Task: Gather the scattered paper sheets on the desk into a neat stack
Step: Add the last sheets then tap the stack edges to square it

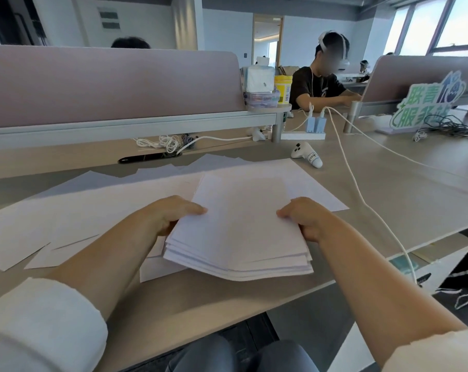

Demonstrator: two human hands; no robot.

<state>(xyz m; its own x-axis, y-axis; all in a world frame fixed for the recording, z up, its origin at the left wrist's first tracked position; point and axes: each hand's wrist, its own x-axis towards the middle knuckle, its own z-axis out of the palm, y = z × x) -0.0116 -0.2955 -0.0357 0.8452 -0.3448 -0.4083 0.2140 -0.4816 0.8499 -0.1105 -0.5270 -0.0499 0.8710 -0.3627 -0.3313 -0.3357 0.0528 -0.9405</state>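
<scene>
A stack of white paper sheets (241, 229) is lifted a little off the desk (402, 200), its near edges fanned and uneven. My left hand (171, 213) grips the stack's left side, thumb on top. My right hand (302, 218) grips its right side, thumb on top as well. Several loose white sheets (74, 210) lie spread over the desk to the left and behind the stack, overlapping one another.
A white controller (306, 155) lies behind the papers on the right. White cables (362, 194) run across the desk's right part from a power strip (302, 135). A grey divider (106, 84) bounds the back. A person sits beyond it at right.
</scene>
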